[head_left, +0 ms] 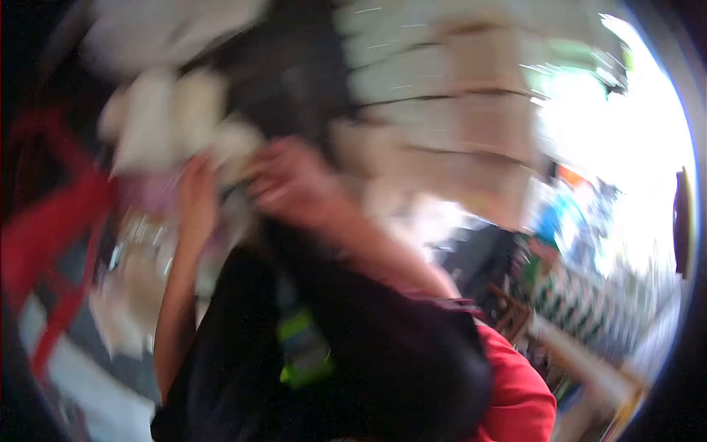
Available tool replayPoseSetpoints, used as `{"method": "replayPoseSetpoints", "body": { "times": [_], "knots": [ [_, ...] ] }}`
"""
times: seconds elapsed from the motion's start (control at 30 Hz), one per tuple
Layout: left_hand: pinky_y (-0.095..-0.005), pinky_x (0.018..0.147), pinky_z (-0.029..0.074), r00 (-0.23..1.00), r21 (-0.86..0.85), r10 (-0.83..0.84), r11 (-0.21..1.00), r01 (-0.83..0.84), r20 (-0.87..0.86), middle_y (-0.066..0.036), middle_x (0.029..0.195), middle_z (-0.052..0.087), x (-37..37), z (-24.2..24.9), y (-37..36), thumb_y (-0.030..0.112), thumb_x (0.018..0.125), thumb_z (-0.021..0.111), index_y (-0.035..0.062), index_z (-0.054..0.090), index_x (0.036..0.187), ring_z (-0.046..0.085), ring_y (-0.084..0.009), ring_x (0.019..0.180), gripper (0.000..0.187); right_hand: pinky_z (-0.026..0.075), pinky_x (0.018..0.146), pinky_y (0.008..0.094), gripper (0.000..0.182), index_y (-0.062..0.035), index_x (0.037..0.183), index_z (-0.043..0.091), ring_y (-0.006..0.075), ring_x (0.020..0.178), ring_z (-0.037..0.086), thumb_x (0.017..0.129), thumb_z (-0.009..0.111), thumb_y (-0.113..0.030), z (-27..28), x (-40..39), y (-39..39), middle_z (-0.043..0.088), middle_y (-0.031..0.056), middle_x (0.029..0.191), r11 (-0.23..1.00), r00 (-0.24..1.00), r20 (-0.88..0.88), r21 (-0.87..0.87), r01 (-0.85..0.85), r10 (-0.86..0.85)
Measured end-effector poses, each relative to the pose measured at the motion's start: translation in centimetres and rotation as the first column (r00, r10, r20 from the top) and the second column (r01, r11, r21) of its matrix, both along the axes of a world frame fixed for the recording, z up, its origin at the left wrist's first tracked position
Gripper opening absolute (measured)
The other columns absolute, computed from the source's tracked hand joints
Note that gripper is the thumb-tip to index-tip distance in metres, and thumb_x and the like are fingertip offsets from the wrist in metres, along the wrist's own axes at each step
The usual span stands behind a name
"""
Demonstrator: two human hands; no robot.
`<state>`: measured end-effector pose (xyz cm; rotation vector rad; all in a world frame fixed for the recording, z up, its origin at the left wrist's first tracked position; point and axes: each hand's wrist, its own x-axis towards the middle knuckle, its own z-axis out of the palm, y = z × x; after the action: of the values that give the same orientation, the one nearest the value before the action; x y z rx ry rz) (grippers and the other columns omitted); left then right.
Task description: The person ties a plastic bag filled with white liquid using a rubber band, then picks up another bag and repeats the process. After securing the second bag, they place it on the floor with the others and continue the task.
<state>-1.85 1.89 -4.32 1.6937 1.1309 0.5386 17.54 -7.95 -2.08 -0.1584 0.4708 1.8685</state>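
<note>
The view is heavily motion-blurred. My right hand (pixel 291 184) is raised at centre with its fingers curled over the top edge of a black garment (pixel 368 353), which hangs down over my forearm. A yellow-green strip (pixel 302 346) shows on the cloth. A red sleeve (pixel 519 390) covers my right upper arm. My left hand (pixel 195 195) is raised just to the left, beside the garment's top edge and a pale blurred item (pixel 236 147). Whether the left hand grips anything is not visible.
Stacked pale boxes or shelves (pixel 456 110) fill the upper right. A red frame (pixel 51 228) stands at the left. Bright light (pixel 626 147) comes from the right, with a green-and-white patterned item (pixel 582 295) and colourful clutter below it.
</note>
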Motion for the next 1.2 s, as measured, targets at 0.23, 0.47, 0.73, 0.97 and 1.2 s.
{"method": "replayPoseSetpoints", "body": {
  "times": [0.23,0.47,0.73,0.97,1.2],
  "knots": [
    [-0.0349,0.103,0.042,0.996,-0.084,0.077,0.994,-0.074,0.036,-0.02,0.122,0.062,-0.5,-2.1,1.1,0.027,0.109,0.048,-0.009,0.057,0.128,0.057,-0.0263,0.114,0.042,0.047,0.054,0.024,0.032,-0.0079,0.131,0.068,0.0071,0.062,0.055,0.102,0.055,-0.015,4.4,-0.2,2.8,0.069,0.0019,0.093,0.989,0.641,0.754,-0.136,-0.057,0.141],
    [-0.032,0.097,0.042,0.997,-0.183,0.056,0.982,-0.047,0.048,-0.015,0.112,0.061,0.8,1.2,1.4,0.025,0.109,0.048,-0.0069,0.057,0.122,0.055,-0.0221,0.105,0.036,0.052,0.045,0.0285,0.034,-0.0005,0.124,0.071,0.0137,0.051,0.065,0.094,0.063,-0.013,4.8,1.2,4.0,0.075,0.0122,0.082,0.961,0.106,0.994,0.038,-0.276,-0.009],
    [-0.0309,0.09,0.043,0.962,-0.242,0.178,0.962,-0.126,0.207,-0.005,0.099,0.054,1.3,1.5,1.4,0.026,0.108,0.048,-0.0016,0.053,0.103,0.053,-0.0173,0.098,0.028,0.056,0.055,0.0353,0.029,0.0034,0.105,0.073,0.0223,0.06,0.07,0.082,0.072,-0.013,6.9,1.3,5.0,0.074,0.0162,0.082,0.945,-0.154,0.984,0.04,-0.323,-0.094],
    [-0.0294,0.083,0.041,0.926,-0.399,0.213,0.914,-0.075,0.312,-0.003,0.093,0.053,1.8,2.2,2.0,0.027,0.106,0.052,0.0018,0.052,0.098,0.05,-0.0148,0.089,0.026,0.054,0.075,0.0474,0.024,-0.0018,0.086,0.066,0.0395,0.083,0.069,0.073,0.076,-0.019,5.3,-0.2,6.2,0.07,0.0161,0.083,0.93,-0.592,0.784,-0.051,-0.363,-0.188],
    [-0.0346,0.085,0.044,0.943,-0.051,-0.317,0.948,0.313,-0.098,-0.014,0.094,0.054,1.3,4.7,2.7,0.026,0.106,0.051,-0.0028,0.054,0.104,0.054,-0.0221,0.092,0.029,0.052,0.073,0.0513,0.04,0.0007,0.107,0.054,0.0412,0.082,0.068,0.077,0.075,-0.015,4.6,-0.9,5.5,0.066,0.0204,0.084,0.923,-0.65,0.731,-0.075,-0.378,-0.207]
  ]
}}
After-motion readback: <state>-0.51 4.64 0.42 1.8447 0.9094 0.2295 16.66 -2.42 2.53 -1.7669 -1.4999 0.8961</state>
